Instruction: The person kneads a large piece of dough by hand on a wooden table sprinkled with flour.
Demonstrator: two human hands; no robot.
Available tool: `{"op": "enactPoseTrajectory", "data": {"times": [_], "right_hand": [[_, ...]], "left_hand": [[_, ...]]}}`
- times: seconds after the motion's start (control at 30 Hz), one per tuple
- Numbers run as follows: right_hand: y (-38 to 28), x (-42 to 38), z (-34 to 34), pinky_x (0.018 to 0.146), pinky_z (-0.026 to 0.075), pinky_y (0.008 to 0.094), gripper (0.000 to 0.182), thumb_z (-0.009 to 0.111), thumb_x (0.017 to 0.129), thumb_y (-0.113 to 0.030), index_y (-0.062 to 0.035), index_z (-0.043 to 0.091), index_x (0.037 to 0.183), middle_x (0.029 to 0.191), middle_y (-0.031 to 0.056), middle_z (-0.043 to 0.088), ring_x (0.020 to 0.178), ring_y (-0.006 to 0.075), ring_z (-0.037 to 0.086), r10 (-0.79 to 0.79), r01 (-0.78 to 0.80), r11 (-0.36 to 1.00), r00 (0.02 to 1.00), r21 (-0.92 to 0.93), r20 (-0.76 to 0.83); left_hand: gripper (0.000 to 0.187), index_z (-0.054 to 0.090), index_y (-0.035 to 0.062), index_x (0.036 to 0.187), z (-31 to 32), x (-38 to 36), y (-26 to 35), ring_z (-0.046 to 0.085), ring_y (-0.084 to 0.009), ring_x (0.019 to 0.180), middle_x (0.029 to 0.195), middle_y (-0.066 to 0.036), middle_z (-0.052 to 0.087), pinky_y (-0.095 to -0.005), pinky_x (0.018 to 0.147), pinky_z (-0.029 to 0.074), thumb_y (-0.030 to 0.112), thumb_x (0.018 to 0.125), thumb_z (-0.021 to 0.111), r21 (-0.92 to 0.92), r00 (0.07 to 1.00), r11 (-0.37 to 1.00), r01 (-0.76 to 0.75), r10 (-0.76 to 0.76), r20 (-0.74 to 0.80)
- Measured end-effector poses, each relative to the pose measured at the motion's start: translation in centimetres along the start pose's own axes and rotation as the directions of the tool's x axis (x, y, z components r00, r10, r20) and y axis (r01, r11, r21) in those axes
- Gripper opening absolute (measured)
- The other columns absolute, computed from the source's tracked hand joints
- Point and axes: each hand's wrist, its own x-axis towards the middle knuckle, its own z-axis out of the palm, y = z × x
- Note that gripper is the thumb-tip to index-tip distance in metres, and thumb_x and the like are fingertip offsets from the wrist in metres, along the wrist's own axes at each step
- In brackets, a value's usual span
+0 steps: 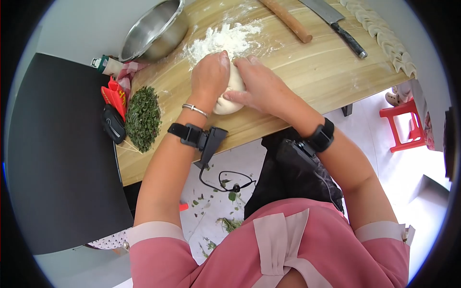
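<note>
A smooth lump of white dough (229,104) lies on the wooden table, partly covered by my hands. My left hand (210,77) is closed in a fist and presses against the dough's left side. From the right, my right hand (261,89) grips the dough, its fingers curled over the far end and its thumb on the near part. Just beyond both hands, loose white flour (225,39) is spread on the wood. Each wrist wears a black strap with a device on it.
A metal bowl (156,33) stands at the back left, above a heap of chopped greens (143,119) and a red packet (114,98). A rolling pin (288,21), a cleaver (338,30) and a row of dumplings (379,36) lie at the right. A red stool (403,127) stands beyond the table.
</note>
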Motion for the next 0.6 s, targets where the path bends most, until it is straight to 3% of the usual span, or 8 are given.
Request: {"op": "enactPoseTrajectory", "data": {"times": [0.07, 0.13, 0.27, 0.33, 0.4, 0.47, 0.53, 0.6], "right_hand": [[0.3, 1.3, 0.0, 0.082, 0.049, 0.0474, 0.054, 0.075, 0.077, -0.033, 0.0036, 0.05, 0.107, 0.105, 0.0274, 0.058, 0.098, 0.0424, 0.058, -0.021, 0.021, 0.999, 1.0, -0.042, -0.005], [-0.1, 2.2, -0.5, 0.083, 0.051, 0.046, 0.059, 0.075, 0.078, -0.03, 0.0081, 0.047, 0.114, 0.104, 0.0269, 0.059, 0.096, 0.0416, 0.061, 0.099, -0.091, 0.993, 0.987, -0.069, 0.123], [-1.3, 1.0, -0.3, 0.082, 0.051, 0.0464, 0.051, 0.072, 0.08, -0.026, 0.0036, 0.048, 0.113, 0.102, 0.0256, 0.059, 0.095, 0.0413, 0.062, 0.069, -0.07, 0.992, 0.998, -0.101, -0.012], [-3.3, -1.2, 0.0, 0.08, 0.052, 0.0466, 0.043, 0.069, 0.081, -0.023, -0.0043, 0.05, 0.114, 0.097, 0.0235, 0.058, 0.093, 0.0415, 0.062, 0.117, -0.124, 0.984, 0.991, -0.125, -0.064], [-4.2, -3.1, 0.8, 0.078, 0.051, 0.0463, 0.033, 0.068, 0.081, -0.02, -0.0086, 0.052, 0.107, 0.097, 0.021, 0.056, 0.09, 0.0415, 0.061, 0.052, -0.061, 0.993, 0.994, -0.101, -0.094], [-4.4, -4.7, 1.3, 0.076, 0.05, 0.0442, 0.026, 0.067, 0.079, -0.017, -0.0072, 0.053, 0.099, 0.101, 0.0193, 0.054, 0.089, 0.0391, 0.059, -0.102, 0.09, 0.984, 0.992, -0.155, -0.075], [-3.6, -6.1, 1.9, 0.076, 0.05, 0.0437, 0.025, 0.068, 0.077, -0.015, -0.0066, 0.054, 0.097, 0.102, 0.0186, 0.054, 0.09, 0.0376, 0.058, -0.211, 0.188, 0.965, 0.971, -0.182, -0.113], [-3.1, -7.1, 1.7, 0.076, 0.049, 0.0433, 0.025, 0.068, 0.076, -0.013, -0.006, 0.054, 0.094, 0.103, 0.0178, 0.053, 0.091, 0.0361, 0.057, -0.306, 0.268, 0.939, 0.938, -0.217, -0.163]], "left_hand": [[0.045, 0.062, -0.0021, 0.081, 0.0, 1.1, -0.2, 0.056, -0.0455, 0.08, 0.083, -0.028, 0.06, -0.053, 0.073, 0.043, 0.029, 0.101, 0.036, -0.005, 0.999, 0.999, 0.032, -0.032, 0.01], [0.05, 0.064, -0.0022, 0.078, 0.3, 1.8, -1.0, 0.056, -0.0477, 0.077, 0.081, -0.029, 0.06, -0.0541, 0.072, 0.043, 0.033, 0.101, 0.037, 0.055, 0.999, 0.998, -0.016, 0.014, 0.032], [0.055, 0.065, -0.0023, 0.078, -0.7, 1.8, -0.7, 0.056, -0.0456, 0.072, 0.078, -0.029, 0.061, -0.0497, 0.07, 0.044, 0.04, 0.1, 0.039, -0.019, 0.996, 0.996, -0.092, 0.092, -0.003], [0.06, 0.067, -0.0015, 0.074, -2.8, 0.8, 0.7, 0.06, -0.0454, 0.074, 0.081, -0.027, 0.064, -0.0493, 0.072, 0.047, 0.047, 0.098, 0.04, -0.267, 0.984, 0.948, 0.175, -0.172, 0.036], [0.062, 0.065, -0.0031, 0.07, -5.4, -0.8, 2.4, 0.06, -0.0452, 0.074, 0.08, -0.028, 0.064, -0.0482, 0.069, 0.045, 0.049, 0.096, 0.044, -0.337, 0.967, 0.907, 0.252, -0.244, 0.069], [0.058, 0.062, -0.0043, 0.065, -6.3, -2.6, 4.5, 0.058, -0.043, 0.07, 0.073, -0.027, 0.061, -0.0486, 0.067, 0.044, 0.044, 0.094, 0.05, -0.159, 0.976, 0.963, 0.216, -0.219, -0.005], [0.041, 0.063, -0.0041, 0.076, -4.7, -5.0, 5.1, 0.058, -0.0393, 0.082, 0.08, -0.024, 0.06, -0.0488, 0.075, 0.043, 0.034, 0.091, 0.056, -0.044, 0.973, 0.975, 0.22, -0.222, -0.062], [0.025, 0.058, -0.0018, 0.089, -2.8, -7.0, 5.4, 0.052, -0.0376, 0.091, 0.093, -0.021, 0.057, -0.0459, 0.08, 0.04, 0.022, 0.093, 0.052, 0.004, 0.868, 0.994, 0.109, -0.093, -0.488]]}}
